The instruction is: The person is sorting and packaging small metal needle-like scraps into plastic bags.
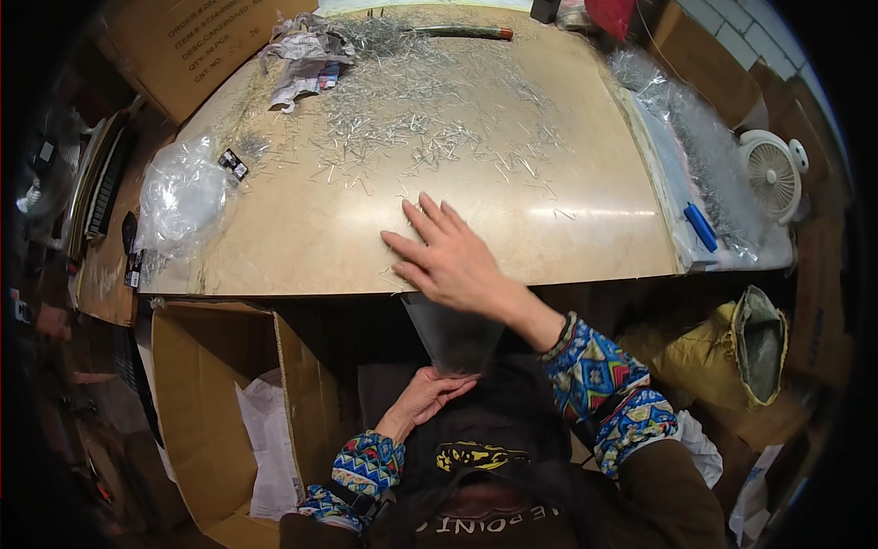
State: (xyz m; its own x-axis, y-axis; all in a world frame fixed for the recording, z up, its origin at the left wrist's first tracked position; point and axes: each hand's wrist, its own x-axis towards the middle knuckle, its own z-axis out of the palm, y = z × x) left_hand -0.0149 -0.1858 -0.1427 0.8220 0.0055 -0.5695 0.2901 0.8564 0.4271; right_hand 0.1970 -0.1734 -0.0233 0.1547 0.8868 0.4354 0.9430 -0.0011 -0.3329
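Head view: clear plastic pouch [455, 337] hangs just below the near edge of the tabletop [594, 242], in front of my torso. Upper end hidden by R hand, so mouth position not confirmed. Loose silvery wire bits [430, 142], many bent, lie scattered on the tabletop, densest twd far side; a few near my R fingers.

Step in hand (my judgement): prob. drawing bits over the edge into the pouch. Next move calls for pouch mouth snug under the edge, R fingers cupped a little more, and a straight pull twd me so bits don't stray sideways.

Pose: R hand [450, 263] palm down at the near edge, fingers spread, pointing fwd & L. No grip seen; underside hidden, so can't tell if any bits sit beneath. Forearm enters from lower R, patterned cuff at wrist. L hand [426, 395] lower, close to torso, thumb + fingers closed in a pinch on pouch's bottom end; forearm angles up from lower L.

Outward: cardboard box [206, 403] L of pouch, below tabletop; crumpled clear bag [183, 197] on tabletop, L side; yellow sack [709, 357] below, R side.
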